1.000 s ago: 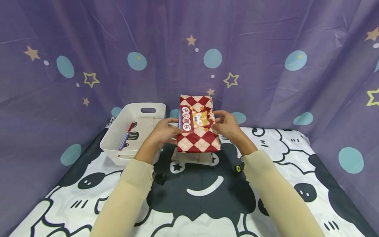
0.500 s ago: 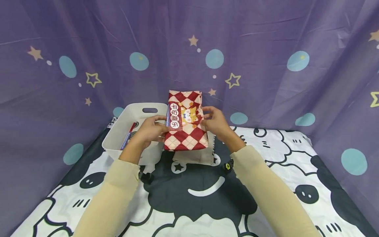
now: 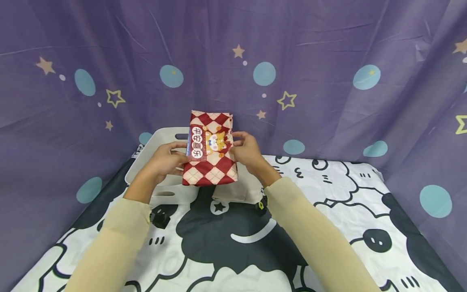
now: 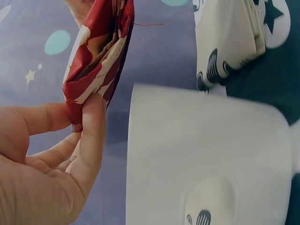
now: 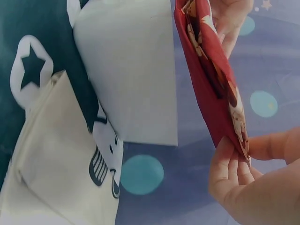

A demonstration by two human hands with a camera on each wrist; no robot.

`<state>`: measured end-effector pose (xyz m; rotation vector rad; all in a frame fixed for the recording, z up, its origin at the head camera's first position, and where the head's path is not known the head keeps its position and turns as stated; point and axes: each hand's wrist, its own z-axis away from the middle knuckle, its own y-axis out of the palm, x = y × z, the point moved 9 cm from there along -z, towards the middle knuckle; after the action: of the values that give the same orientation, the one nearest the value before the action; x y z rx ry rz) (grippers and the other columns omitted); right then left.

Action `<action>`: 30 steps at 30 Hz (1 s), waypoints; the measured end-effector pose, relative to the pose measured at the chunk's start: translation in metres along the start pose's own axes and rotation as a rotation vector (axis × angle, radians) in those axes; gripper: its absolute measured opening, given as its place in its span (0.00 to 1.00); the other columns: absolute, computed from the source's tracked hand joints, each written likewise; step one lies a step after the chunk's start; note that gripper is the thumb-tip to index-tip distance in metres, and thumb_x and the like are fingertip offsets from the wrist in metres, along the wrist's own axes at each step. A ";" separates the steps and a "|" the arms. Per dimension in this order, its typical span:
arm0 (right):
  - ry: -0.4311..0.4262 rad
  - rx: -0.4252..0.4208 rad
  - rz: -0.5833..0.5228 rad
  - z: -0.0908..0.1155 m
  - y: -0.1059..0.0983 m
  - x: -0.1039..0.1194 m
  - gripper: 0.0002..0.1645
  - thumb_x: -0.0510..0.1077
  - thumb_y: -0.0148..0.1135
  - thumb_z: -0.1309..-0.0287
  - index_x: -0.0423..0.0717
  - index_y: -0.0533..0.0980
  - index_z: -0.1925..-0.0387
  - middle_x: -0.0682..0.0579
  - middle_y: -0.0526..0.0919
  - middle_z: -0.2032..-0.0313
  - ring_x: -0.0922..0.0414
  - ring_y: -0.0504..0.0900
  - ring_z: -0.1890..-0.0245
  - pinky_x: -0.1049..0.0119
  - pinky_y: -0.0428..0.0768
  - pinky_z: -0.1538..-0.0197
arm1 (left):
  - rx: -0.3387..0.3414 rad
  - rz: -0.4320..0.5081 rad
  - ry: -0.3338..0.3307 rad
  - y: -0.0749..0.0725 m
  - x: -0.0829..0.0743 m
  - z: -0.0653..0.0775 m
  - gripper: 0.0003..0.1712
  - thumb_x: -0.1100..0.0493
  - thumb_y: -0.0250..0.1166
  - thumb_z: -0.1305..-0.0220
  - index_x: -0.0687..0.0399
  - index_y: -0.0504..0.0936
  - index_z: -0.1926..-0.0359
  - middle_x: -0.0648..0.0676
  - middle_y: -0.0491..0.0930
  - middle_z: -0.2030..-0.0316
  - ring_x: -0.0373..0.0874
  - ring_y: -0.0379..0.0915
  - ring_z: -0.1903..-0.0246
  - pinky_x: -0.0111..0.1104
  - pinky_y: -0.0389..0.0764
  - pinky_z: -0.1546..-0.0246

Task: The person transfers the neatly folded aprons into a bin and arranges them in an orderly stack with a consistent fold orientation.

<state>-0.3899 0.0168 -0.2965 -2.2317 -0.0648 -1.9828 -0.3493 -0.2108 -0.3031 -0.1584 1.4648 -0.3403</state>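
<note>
A folded cloth (image 3: 211,166) with red and cream diamonds, an orange-and-white cartoon animal and a lettered label is held up between both hands. My left hand (image 3: 164,160) pinches its left edge, thumb on one face and fingers on the other, as the left wrist view shows of the cloth (image 4: 101,61). On the opposite edge, my right hand (image 3: 249,152) pinches it likewise; its layered folds show in the right wrist view. The cloth overlaps the right part of a white plastic basket (image 3: 144,156) in the head view, hiding much of its inside.
A folded beige cloth (image 3: 237,192) with dark printed marks lies on the table just right of the basket, partly behind my right hand. Black-and-white cartoon fabric (image 3: 248,243) covers the table. A purple curtain (image 3: 313,40) with stars and dots hangs behind it.
Both hands have carried the red-and-cream cloth leftward, from above the folded beige cloth to over the basket's right side. More of the beige cloth shows, less of the basket's inside.
</note>
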 end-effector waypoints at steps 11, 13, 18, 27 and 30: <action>0.070 0.021 -0.118 -0.003 0.039 -0.004 0.33 0.27 0.59 0.36 0.43 0.70 0.31 0.44 0.78 0.53 0.52 0.82 0.57 0.62 0.84 0.61 | -0.027 -0.029 0.015 -0.033 0.008 0.010 0.39 0.64 0.63 0.29 0.60 0.57 0.23 0.69 0.74 0.42 0.45 0.84 0.60 0.40 0.87 0.61; 0.080 0.033 -0.146 -0.004 0.046 -0.004 0.32 0.29 0.59 0.35 0.45 0.70 0.30 0.44 0.78 0.50 0.51 0.82 0.53 0.58 0.85 0.56 | -0.029 -0.033 0.019 -0.039 0.010 0.011 0.39 0.64 0.63 0.29 0.61 0.57 0.23 0.69 0.74 0.42 0.45 0.84 0.60 0.41 0.87 0.61; 0.090 0.073 -0.190 -0.003 0.061 -0.002 0.34 0.32 0.62 0.33 0.46 0.68 0.28 0.45 0.78 0.43 0.50 0.81 0.45 0.53 0.84 0.46 | -0.042 -0.067 0.001 -0.054 0.015 0.014 0.39 0.64 0.62 0.29 0.60 0.56 0.22 0.69 0.73 0.40 0.45 0.82 0.59 0.41 0.87 0.59; 0.105 0.173 -0.365 -0.001 0.085 -0.001 0.37 0.31 0.61 0.33 0.45 0.65 0.25 0.43 0.76 0.34 0.49 0.79 0.38 0.49 0.79 0.38 | -0.037 -0.093 -0.042 -0.081 0.024 0.010 0.41 0.63 0.60 0.27 0.58 0.52 0.20 0.66 0.73 0.38 0.41 0.82 0.59 0.41 0.86 0.56; 0.110 0.200 -0.442 -0.001 0.091 -0.002 0.37 0.33 0.59 0.31 0.44 0.63 0.24 0.42 0.74 0.33 0.47 0.76 0.36 0.48 0.77 0.36 | -0.029 -0.095 -0.044 -0.086 0.028 0.007 0.41 0.64 0.60 0.26 0.59 0.51 0.20 0.67 0.70 0.36 0.40 0.81 0.59 0.40 0.86 0.56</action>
<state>-0.3792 -0.0726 -0.3066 -2.1094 -0.7680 -2.1820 -0.3512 -0.3012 -0.3019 -0.2576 1.4215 -0.3905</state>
